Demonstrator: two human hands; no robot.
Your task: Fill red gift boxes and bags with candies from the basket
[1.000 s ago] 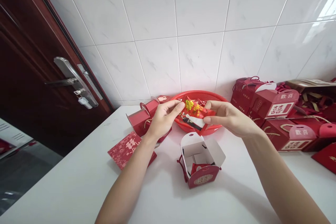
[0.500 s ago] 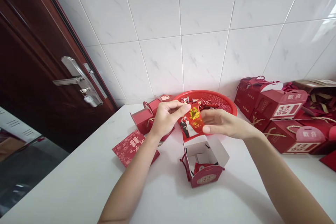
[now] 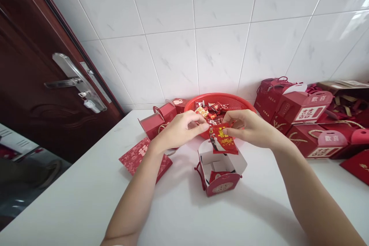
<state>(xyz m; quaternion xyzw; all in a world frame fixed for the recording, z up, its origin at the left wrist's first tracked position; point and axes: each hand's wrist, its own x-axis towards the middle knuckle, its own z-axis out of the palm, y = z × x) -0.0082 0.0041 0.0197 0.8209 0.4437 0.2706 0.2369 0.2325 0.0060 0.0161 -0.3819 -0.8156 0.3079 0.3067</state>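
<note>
Red packet (image 3: pixel 222 141) pinched by left hand (image 3: pixel 180 128) and right hand (image 3: pixel 248 127), hands close together, just above open gift box (image 3: pixel 220 184). Box sits on surface (image 3: pixel 86 200), second packet (image 3: pixel 216 176) inside. Red basket (image 3: pixel 239 101) of wrapped sweets (image 3: pixel 211 110) just behind.

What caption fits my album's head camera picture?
Left hand and right hand hold a red packet above an open gift box.

- Sweet packet (image 3: pixel 222 142): glossy foil-like film
- Gift box (image 3: pixel 222 186), near: matt card
- Basket (image 3: pixel 240 102), far: smooth red plastic
- Wall tiles (image 3: pixel 173 19), far: glossy ceramic
- Door handle (image 3: pixel 69 78), left: polished metal
</note>
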